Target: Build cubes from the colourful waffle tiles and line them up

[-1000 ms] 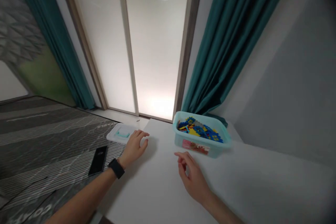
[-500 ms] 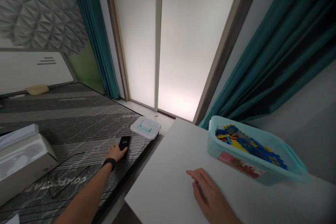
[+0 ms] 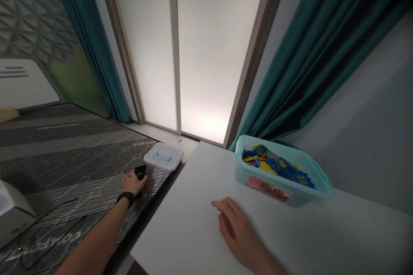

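My left hand [image 3: 133, 183], with a dark band on its wrist, is closed around a black phone [image 3: 140, 172] over the dark patterned mattress [image 3: 97, 150]. The phone's far end shows past my fingers, with small lit digits on its screen; my hand covers the rest. Over the white tabletop [image 3: 180, 223] is my right hand [image 3: 237, 230], holding nothing, its thumb apart from the loosely bent fingers. Beyond it to the right stands a light teal tub [image 3: 309, 191] full of blue, yellow and red plastic pieces.
A white lid [image 3: 164, 157] with a teal handle lies at the mattress edge, close to the table. At the far left are a white box [image 3: 13, 215] and a thin black cable [image 3: 54, 240]. Teal curtains [image 3: 309, 60] hang beside the sliding door [image 3: 209, 60].
The camera view has turned to the right, so everything sits further left. In my left hand the phone has tilted. My right hand keeps its shape over the tabletop.
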Available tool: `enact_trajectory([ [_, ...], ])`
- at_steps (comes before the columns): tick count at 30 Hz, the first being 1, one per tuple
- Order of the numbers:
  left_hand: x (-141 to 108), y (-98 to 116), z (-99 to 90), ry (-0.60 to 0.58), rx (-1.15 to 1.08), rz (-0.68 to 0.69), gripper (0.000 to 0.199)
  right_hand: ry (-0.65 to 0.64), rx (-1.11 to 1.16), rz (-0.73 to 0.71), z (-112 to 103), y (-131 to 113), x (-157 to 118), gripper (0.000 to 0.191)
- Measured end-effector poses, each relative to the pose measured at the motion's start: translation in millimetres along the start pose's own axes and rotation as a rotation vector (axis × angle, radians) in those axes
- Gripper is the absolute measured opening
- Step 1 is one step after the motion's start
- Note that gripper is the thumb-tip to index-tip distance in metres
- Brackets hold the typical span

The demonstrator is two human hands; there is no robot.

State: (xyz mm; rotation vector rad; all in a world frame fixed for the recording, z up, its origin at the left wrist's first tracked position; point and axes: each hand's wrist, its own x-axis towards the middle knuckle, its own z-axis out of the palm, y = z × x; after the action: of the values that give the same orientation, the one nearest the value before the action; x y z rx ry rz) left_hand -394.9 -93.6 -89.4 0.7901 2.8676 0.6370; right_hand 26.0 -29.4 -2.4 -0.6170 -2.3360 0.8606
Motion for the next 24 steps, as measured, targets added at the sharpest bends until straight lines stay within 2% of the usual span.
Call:
enact_trajectory([
  [3, -8.2, 33.5, -24.8, 0.033, -0.137, 0.074, 0.074, 0.039, 0.06, -0.02, -1.4, -0.4, 0.1, 0.035],
  [5, -19.8, 64.8, -41.9, 0.054, -0.241, 0.16, 0.077, 0.101, 0.12, -0.018, -2.7, -1.1, -1.3, 0.031],
  [7, -41.7, 101.1, -56.0, 0.049, -0.35, 0.257, 0.08, 0.156, 0.22, 0.036, -5.0, -4.5, -4.2, 0.026],
  [9, -77.0, 139.7, -65.0, 0.009, -0.448, 0.37, 0.08, 0.172, 0.393, 0.143, -9.7, -12.1, -8.6, 0.027],
  [12, -150.1, 194.2, -69.0, -0.09, -0.655, 0.596, 0.084, 0.138, 0.773, 0.279, -23.3, -30.4, -17.5, 0.055],
  [15, -222.0, 236.4, -67.0, -0.226, -0.843, 0.791, 0.089, 0.14, 1.088, 0.302, -43.9, -47.7, -27.6, 0.074],
  [17, -253.1, 256.0, -65.1, -0.273, -0.872, 0.835, 0.086, 0.205, 1.142, 0.328, -58.6, -52.2, -35.2, 0.077],
  [19, -266.8, 269.5, -63.0, -0.338, -0.906, 0.867, 0.061, 0.294, 1.099, 0.386, -71.0, -48.9, -43.4, 0.076],
  [21, -268.0, 277.4, -59.8, -0.427, -0.964, 0.897, 0.035, 0.368, 1.057, 0.441, -78.8, -39.1, -51.6, 0.072],
  [24, -262.5, 279.4, -50.0, -0.546, -1.025, 0.932, 0.038, 0.419, 1.071, 0.492, -79.9, -20.3, -61.5, 0.072],
])
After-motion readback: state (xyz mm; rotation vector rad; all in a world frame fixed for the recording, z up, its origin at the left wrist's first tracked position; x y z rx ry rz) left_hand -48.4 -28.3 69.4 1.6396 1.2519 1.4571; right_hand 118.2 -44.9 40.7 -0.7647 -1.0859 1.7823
